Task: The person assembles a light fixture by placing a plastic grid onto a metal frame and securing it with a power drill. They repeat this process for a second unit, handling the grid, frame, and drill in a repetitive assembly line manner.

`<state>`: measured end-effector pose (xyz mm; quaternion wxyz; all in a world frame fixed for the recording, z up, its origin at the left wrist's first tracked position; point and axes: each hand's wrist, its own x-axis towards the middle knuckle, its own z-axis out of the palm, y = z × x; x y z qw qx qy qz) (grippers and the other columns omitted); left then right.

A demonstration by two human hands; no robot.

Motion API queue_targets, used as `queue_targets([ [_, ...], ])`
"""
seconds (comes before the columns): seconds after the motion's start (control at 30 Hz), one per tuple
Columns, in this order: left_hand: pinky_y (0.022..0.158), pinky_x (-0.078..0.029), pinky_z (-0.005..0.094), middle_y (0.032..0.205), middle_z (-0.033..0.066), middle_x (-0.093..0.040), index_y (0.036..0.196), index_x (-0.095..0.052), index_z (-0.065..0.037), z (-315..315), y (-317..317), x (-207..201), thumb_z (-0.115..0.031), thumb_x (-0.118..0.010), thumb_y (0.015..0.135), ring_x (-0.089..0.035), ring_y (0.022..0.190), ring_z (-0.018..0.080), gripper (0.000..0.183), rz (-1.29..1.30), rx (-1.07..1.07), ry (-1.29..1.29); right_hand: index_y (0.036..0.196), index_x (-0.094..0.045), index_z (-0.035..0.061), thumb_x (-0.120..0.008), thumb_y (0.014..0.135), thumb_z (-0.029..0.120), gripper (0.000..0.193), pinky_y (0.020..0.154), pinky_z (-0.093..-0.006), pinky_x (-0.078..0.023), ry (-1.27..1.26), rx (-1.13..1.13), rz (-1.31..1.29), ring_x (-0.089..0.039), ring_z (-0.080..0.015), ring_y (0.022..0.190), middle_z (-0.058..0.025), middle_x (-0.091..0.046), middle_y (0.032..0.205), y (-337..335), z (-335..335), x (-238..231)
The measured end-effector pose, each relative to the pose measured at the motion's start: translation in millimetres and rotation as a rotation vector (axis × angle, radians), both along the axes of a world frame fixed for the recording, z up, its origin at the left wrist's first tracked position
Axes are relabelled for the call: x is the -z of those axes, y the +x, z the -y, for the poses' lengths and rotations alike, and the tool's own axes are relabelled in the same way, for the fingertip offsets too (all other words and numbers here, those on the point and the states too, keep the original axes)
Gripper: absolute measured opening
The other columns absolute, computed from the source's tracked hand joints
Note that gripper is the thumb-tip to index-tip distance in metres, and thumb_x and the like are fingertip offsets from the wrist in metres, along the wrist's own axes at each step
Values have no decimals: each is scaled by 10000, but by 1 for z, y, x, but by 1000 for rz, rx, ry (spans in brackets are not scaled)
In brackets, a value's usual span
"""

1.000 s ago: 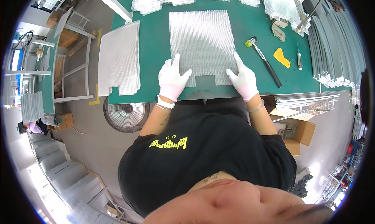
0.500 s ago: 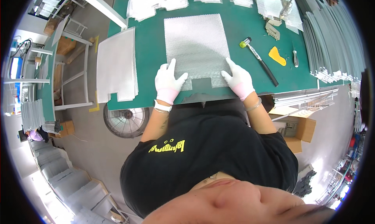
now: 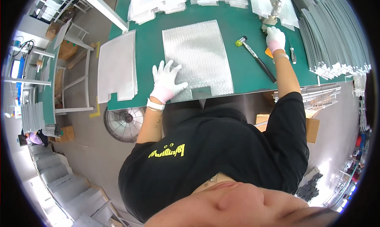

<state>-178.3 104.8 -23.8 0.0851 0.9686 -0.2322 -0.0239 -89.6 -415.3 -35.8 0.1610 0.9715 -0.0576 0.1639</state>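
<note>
Mesh sheet (image 3: 202, 55) partly under left hand (image 3: 166, 82); right hand (image 3: 276, 40) well apart.

A silvery, roughly rectangular metal-mesh sheet (image 3: 200, 49) with a square-cornered notch in its near edge lies flat and slightly skewed on the green tabletop (image 3: 149, 45), close to the front edge. Well apart, at its far right, lies a small grey-beige hard piece (image 3: 264, 28), mostly covered, its shape unclear.
</note>
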Motion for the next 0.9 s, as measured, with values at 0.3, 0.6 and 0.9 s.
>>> queue_targets([
  [0.3, 851, -501, 430, 951, 138, -667, 1011, -655, -27, 15, -98, -19, -81, -722, 727, -648, 890, 357, 296, 41, 401, -800, 955, -613, 123, -605, 916, 245, 128, 695, -456, -532, 247, 50, 149, -668, -337, 836, -109, -645, 937, -59, -25, -17],
  [0.6, 947, -488, 391, 1209, 112, -592, 1238, -543, -11, 29, -142, 77, -360, -663, 972, -572, 1127, 233, 455, -1248, -679, -1945, 1031, -671, 25, -664, 890, 70, 148, 814, -306, -549, 1801, -350, -743, -692, -141, 906, -79, -732, 961, -241, -262, -21],
  [0.9, 914, -530, 398, 1081, 161, -689, 1086, -661, 70, 46, -138, 75, -224, -600, 1011, -679, 1003, 249, 310, -958, -581, -1979, 1312, -529, 30, -621, 998, 212, 374, 795, -304, -584, 2819, 16, -667, -657, -135, 907, -73, -645, 1136, -256, -299, 79],
])
